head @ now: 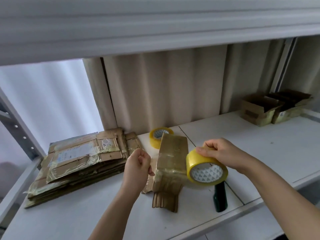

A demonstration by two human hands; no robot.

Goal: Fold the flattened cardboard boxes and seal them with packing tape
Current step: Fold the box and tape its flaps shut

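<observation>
— Nearest us, the left hand [138,163] pinches what looks like the clear tape's free end beside the folded box [170,163] at mid-shelf [259,144].
— And the flattened stack [81,163] waits by the left edge. The risk?
— If that pinch slips, tape could curl back onto itself.
— The right hand [223,153] grips the yellow tape roll [206,167]; a skewed pull would wrinkle the seal.
</observation>
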